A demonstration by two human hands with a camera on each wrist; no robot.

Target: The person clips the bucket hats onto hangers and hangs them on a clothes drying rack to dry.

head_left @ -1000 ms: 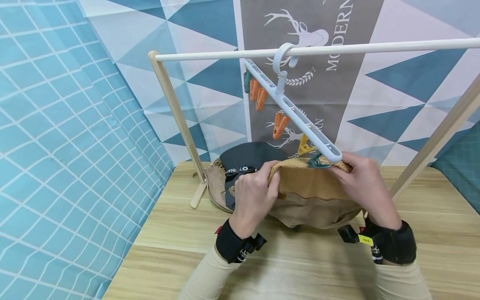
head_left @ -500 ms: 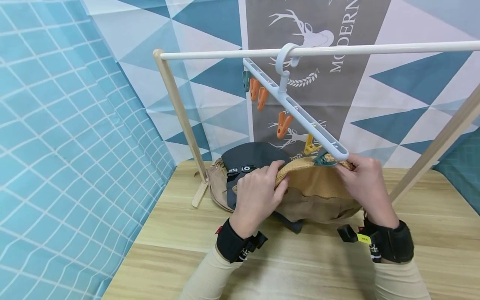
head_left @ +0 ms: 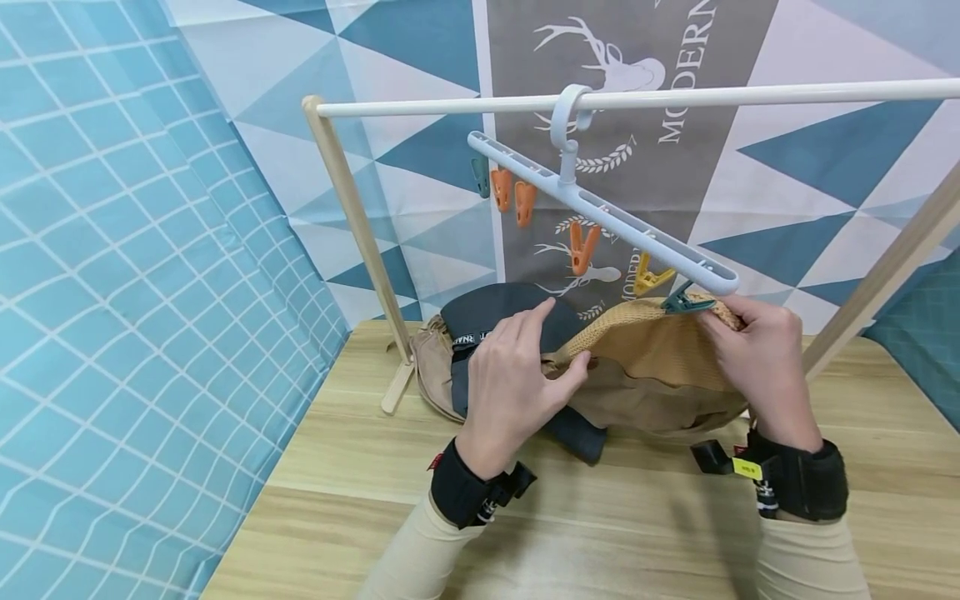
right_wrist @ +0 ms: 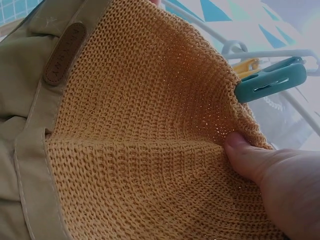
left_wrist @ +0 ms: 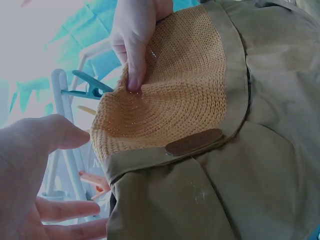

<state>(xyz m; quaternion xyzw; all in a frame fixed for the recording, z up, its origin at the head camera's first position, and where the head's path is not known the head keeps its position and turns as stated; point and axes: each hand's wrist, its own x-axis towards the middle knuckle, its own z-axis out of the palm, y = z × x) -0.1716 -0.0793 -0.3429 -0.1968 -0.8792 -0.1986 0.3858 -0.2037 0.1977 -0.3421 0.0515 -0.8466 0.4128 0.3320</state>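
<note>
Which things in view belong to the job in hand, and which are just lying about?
In the job:
- hat, pinched by the right hand
- left hand, open beside it
- near green clip, biting the hat's edge
- hanger
- rail

Apparently just about:
- orange clips, yellow clip, far green clip: holding nothing
- dark item
- wall cloth

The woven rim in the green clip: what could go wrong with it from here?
The woven rim might slip: one green clip bites it, and only the right hand pinches it; the left hand is open. The clip sits at one end of the blue hanger, so the weight could tilt it.
</note>
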